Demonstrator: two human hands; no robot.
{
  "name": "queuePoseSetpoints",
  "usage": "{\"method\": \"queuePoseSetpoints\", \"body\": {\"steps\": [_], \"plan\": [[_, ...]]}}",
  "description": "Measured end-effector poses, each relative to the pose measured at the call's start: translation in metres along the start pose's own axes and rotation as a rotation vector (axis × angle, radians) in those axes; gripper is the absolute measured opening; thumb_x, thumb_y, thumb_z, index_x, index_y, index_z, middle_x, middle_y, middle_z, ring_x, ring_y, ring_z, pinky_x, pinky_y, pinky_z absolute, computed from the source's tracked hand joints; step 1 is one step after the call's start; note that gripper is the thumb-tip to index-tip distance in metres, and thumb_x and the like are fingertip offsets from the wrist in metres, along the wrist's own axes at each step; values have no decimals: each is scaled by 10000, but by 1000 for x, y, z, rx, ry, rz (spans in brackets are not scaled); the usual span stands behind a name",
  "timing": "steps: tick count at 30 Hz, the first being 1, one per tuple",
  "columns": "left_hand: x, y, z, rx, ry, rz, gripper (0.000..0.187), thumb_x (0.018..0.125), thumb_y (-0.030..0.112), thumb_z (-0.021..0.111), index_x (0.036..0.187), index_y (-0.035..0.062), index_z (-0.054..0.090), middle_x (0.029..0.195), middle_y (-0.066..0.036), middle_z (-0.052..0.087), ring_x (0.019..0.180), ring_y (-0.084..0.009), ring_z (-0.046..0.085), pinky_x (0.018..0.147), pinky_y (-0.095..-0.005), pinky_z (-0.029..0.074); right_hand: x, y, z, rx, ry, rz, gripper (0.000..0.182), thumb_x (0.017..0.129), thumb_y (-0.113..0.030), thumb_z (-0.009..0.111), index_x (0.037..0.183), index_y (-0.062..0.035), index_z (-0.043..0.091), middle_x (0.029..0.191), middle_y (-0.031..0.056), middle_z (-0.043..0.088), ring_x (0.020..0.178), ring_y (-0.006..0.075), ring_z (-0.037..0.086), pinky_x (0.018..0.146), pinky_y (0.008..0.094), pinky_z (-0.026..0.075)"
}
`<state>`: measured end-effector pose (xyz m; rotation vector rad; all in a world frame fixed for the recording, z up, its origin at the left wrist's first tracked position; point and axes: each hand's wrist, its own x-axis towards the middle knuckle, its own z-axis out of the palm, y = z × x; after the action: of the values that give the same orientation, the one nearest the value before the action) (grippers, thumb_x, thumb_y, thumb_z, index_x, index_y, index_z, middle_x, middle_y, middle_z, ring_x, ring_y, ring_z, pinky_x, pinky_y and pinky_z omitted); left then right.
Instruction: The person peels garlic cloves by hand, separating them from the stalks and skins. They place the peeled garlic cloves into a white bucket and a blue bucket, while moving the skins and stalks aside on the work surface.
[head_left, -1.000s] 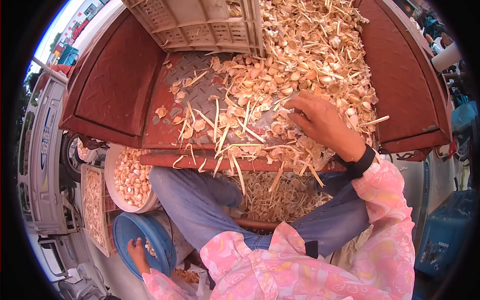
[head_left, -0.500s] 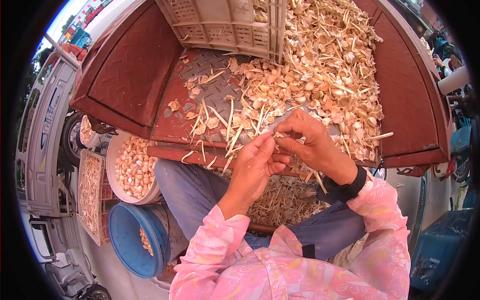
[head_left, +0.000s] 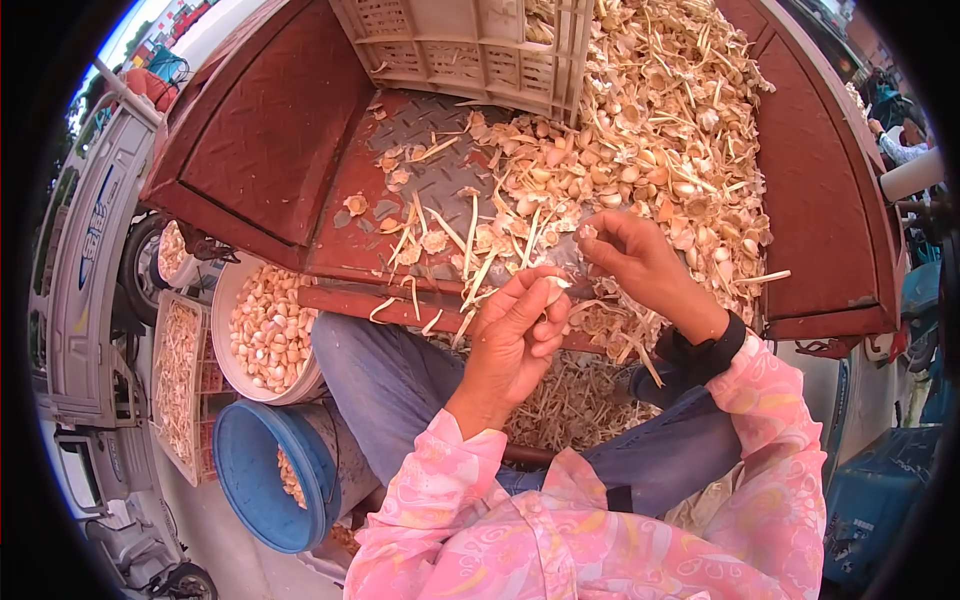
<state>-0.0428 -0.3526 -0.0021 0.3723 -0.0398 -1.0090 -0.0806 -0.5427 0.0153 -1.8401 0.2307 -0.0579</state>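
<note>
My left hand (head_left: pixel 508 345) is closed, with a pale garlic clove (head_left: pixel 556 286) pinched between thumb and fingertips. Up and to the right of it, my right hand (head_left: pixel 640 265) has thumb and forefinger pressed together on a small pinkish-white flake (head_left: pixel 587 232), which looks like garlic skin. The two hands are apart, above the near edge of a red metal cargo bed (head_left: pixel 345 250). Beyond them spreads a heap of garlic cloves, skins and dry stalks (head_left: pixel 670 150).
A cream plastic crate (head_left: pixel 470 60) stands tilted on the bed. At left are a white bucket of cloves (head_left: pixel 268 335), a blue bucket (head_left: pixel 245 470) with some cloves inside, and a crate of garlic pieces (head_left: pixel 178 385). Stalk litter (head_left: pixel 570 405) lies between my legs.
My hands were together at the fingertips; now they have separated. The right has moved up and right with the flake, and the clove in the left now shows.
</note>
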Motion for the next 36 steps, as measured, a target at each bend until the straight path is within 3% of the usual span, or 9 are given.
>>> {"method": "queuePoseSetpoints", "body": {"steps": [3, 4, 8, 11, 12, 13, 15, 31, 36], "plan": [[-18, 24, -3, -17, 13, 25, 253, 952, 120, 486, 1166, -15, 483, 826, -69, 473, 614, -51, 409, 458, -127, 355, 18, 6, -1, -776, 259, -501, 234, 878, -127, 579, 1098, -48, 579, 944, 91, 581, 776, 243, 603, 663, 338, 482], [-22, 30, -1, -7, 22, 33, 247, 949, 131, 496, 1150, -13, 487, 811, -71, 478, 602, -46, 407, 453, -127, 352, 29, 1, 0, -691, 202, -390, 307, 831, -99, 596, 1137, -82, 581, 987, 136, 554, 841, 339, 583, 704, 391, 469], [-44, 36, 39, 153, -102, -50, 290, 920, 216, 565, 1074, -23, 503, 773, -82, 507, 572, -35, 398, 435, -129, 313, 67, -1, 11, -957, 11, -436, 293, 777, -99, 608, 1070, -104, 606, 914, 127, 552, 839, 326, 584, 695, 427, 469], [-84, 30, 90, 138, -402, -137, 278, 898, 176, 572, 969, -85, 512, 798, -130, 529, 630, -153, 461, 470, -279, 334, 55, 1, 10, -895, -56, -408, 272, 783, -97, 605, 1055, -100, 611, 887, 132, 555, 816, 328, 591, 682, 420, 473], [-79, 30, 87, 207, -769, -164, 335, 936, 262, 532, 1088, -34, 493, 946, -60, 537, 801, -95, 491, 663, -243, 399, 44, -2, 9, -860, -40, -435, 257, 793, -98, 598, 1049, -88, 615, 869, 145, 559, 798, 337, 594, 665, 425, 472], [-81, 19, 90, 174, -882, -234, 342, 927, 268, 548, 1049, -49, 503, 924, -78, 553, 760, -115, 504, 646, -255, 399, 35, -1, 8, -867, -53, -396, 254, 799, -101, 596, 1052, -85, 614, 874, 147, 559, 795, 340, 593, 666, 425, 472], [-85, 7, 111, 11, -883, -78, 232, 902, 119, 585, 1031, -75, 584, 958, -142, 616, 854, -225, 610, 712, -295, 470, 21, -1, 1, -890, -62, -321, 250, 811, -106, 593, 1058, -78, 612, 883, 151, 559, 790, 345, 592, 669, 424, 471], [-82, -9, 115, 141, -891, -3, 246, 904, 122, 580, 1056, -71, 579, 983, -140, 619, 888, -230, 611, 742, -302, 476, 0, 4, -5, -704, 21, -284, 126, 829, -101, 570, 921, -19, 545, 846, 176, 548, 802, 376, 556, 696, 433, 449], [-120, 110, 40, 1169, 579, 872, 249, 914, 187, 544, 1057, -16, 516, 645, -8, 447, 500, -23, 323, 440, -160, 205, -1, 8, -11, -672, 131, -249, 178, 825, -109, 570, 969, -14, 526, 863, 188, 557, 810, 386, 556, 702, 445, 446]]}}
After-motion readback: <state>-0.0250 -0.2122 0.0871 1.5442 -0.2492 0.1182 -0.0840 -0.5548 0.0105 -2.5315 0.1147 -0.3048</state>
